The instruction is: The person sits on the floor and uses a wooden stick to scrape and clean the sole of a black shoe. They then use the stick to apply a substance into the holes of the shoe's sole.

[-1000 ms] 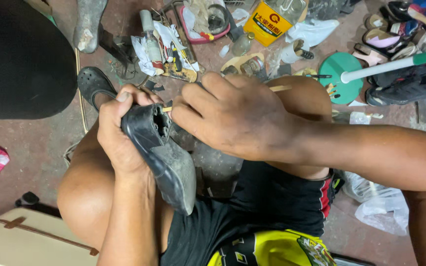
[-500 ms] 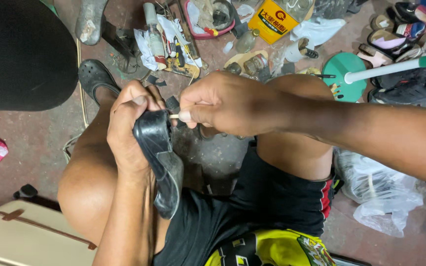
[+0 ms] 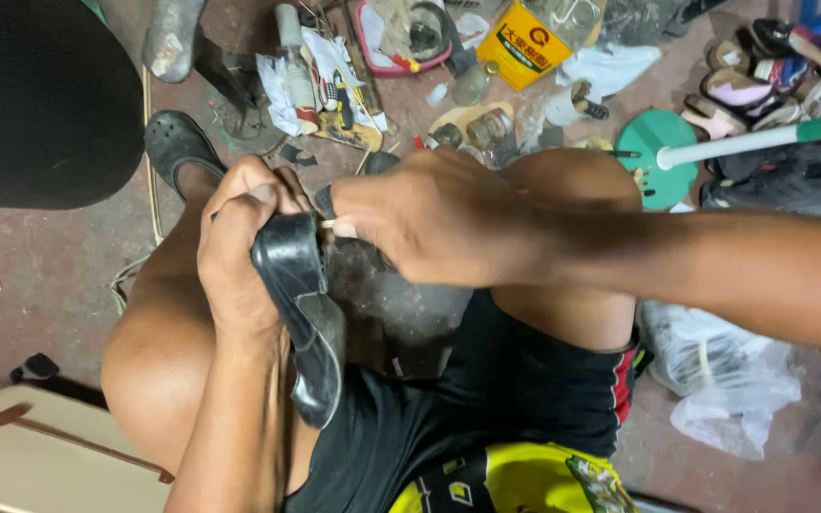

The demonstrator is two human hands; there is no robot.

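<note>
My left hand [image 3: 239,252] grips a black shoe [image 3: 301,313] by its front part, sole turned toward me, over my left knee. My right hand [image 3: 429,218] reaches across from the right and pinches a thin pale stick-like tool [image 3: 333,225] at its fingertips, the tip touching the shoe's edge. What lies between the fingers beyond that is hidden. I sit with both knees bent, in black shorts [image 3: 505,399].
The floor ahead holds cluttered tools, small bottles [image 3: 289,47], a yellow packet [image 3: 523,43], a pink tray [image 3: 401,38], a green disc on a white-and-green pole [image 3: 753,141], and several shoes [image 3: 762,66] at right. A black round seat [image 3: 40,95] stands left, plastic bags [image 3: 724,380] right.
The shoe has been turned more edge-on and slid slightly right. My right hand has shifted right and lower, working its thin tool along the shoe's edge.
</note>
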